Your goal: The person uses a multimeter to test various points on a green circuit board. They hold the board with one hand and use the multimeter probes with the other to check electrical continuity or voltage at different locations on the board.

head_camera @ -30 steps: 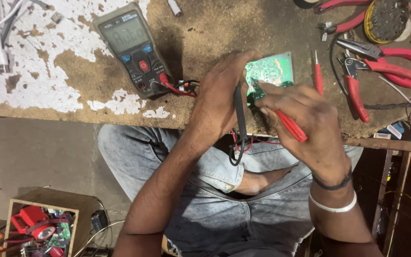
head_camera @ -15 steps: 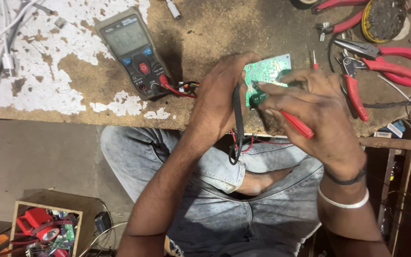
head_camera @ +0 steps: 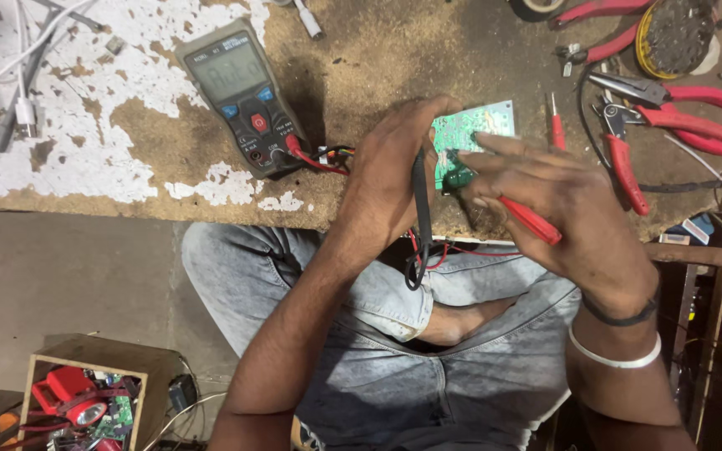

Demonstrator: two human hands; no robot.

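Observation:
A small green circuit board lies near the front edge of a worn wooden bench. My left hand grips a black test probe held upright against the board's left side. My right hand holds a red test probe, its tip pressed at the board. A grey multimeter lies to the left, with red and black leads running from it toward my hands.
Red-handled pliers and cutters and a red screwdriver lie at the right. A round solder-tip cleaner sits at the top right. White cables lie at the far left. A wooden box of parts stands on the floor.
My right hand has shifted a little left over the board, fingers spread wider. The left hand and the black probe hold the same spot.

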